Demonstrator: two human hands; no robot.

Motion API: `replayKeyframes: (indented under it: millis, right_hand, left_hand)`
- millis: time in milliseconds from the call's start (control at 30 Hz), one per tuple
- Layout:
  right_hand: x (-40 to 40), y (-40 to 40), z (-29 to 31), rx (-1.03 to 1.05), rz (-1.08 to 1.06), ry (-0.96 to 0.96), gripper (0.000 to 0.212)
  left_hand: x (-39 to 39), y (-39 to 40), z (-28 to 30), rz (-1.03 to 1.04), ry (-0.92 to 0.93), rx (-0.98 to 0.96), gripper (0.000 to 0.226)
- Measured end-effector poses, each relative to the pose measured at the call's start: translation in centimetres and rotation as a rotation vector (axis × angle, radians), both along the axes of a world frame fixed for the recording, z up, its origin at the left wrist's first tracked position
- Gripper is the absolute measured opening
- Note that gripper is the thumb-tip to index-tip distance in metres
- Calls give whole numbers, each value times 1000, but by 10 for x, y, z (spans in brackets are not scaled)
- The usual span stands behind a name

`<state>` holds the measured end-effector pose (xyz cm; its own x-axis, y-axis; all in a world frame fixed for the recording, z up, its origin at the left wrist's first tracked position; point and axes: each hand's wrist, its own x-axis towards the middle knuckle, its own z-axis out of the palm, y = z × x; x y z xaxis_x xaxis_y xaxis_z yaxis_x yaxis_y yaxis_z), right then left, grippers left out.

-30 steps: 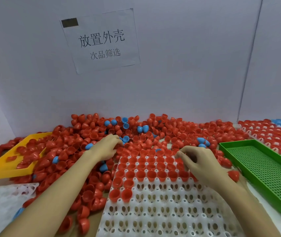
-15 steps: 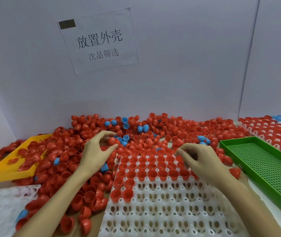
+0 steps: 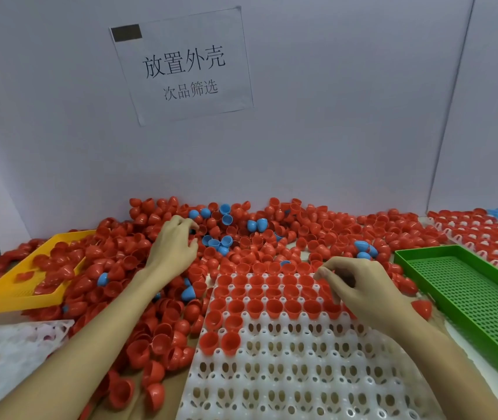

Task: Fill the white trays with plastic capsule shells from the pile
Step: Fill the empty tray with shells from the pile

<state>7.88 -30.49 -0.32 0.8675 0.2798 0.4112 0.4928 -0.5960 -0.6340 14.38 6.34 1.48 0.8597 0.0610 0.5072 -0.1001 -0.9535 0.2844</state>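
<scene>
A white tray (image 3: pixel 287 374) lies in front of me. Its far rows hold red capsule shells (image 3: pixel 275 307) and two more sit at the left of the following row. A big pile of red shells (image 3: pixel 317 228) with a few blue shells (image 3: pixel 255 225) spreads behind and left of it. My left hand (image 3: pixel 175 247) reaches into the pile, its fingers curled round a shell there. My right hand (image 3: pixel 359 286) hovers over the tray's far right cells with its fingers curled and thumb and forefinger tips together; what it holds is hidden.
A yellow tray (image 3: pixel 14 295) half buried in shells lies at the left, and another white tray (image 3: pixel 5 359) sits at the lower left. A green perforated tray (image 3: pixel 469 298) stands at the right, with filled trays (image 3: pixel 484 237) behind it. A paper sign (image 3: pixel 181 65) hangs on the wall.
My left hand has gone up and farther back into the pile and curled its fingers there. My right hand has stayed over the tray's far right cells.
</scene>
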Motion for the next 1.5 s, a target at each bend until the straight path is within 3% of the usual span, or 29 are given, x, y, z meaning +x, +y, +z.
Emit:
replayKeyframes:
  millis: [133,367,533,633,733,833,933,1067,1200,1367,1433,1500]
  right_hand:
    - [-1,-2,0,-4,-8,-4,18]
    - [0,-3,1,-16,-15,-1,18]
    - [2,-3,1,-24,-7,-1,18]
    - [2,-4,1,-26,-3,0,19]
    - [2,-3,-1,-25,-6,5,18]
    - [3,-3,-2,-20,-8,18,18]
    - [1,-3,-1,-28,-9,16,19]
    - [-2,-3,4,-10,-18,16,19]
    - [-6,-1,7,-6,-10,51,19]
    - [-23,5,26,144,250,311,15]
    - [-31,11,32,195,362,342,17]
    - [-38,18,33,193,465,361,38]
  left_hand:
    - [36,0,1,19,83,292,40]
    - [81,-9,6,12,31,419,53]
    - [106,-24,-3,81,336,440,62]
    - [110,-34,-8,99,356,509,49]
    - [105,-40,-8,83,257,531,29]
    - [90,-38,-10,45,136,530,25]
    - [66,-29,-9,-13,-42,390,29]
    - [25,-20,2,-31,-121,186,56]
    - [-45,-35,-6,-186,-189,-176,47]
    - [-123,-73,-26,-447,-47,-740,46]
    - [-135,-85,-25,-519,42,-844,42]
    - [-145,-95,-23,-589,105,-856,41]
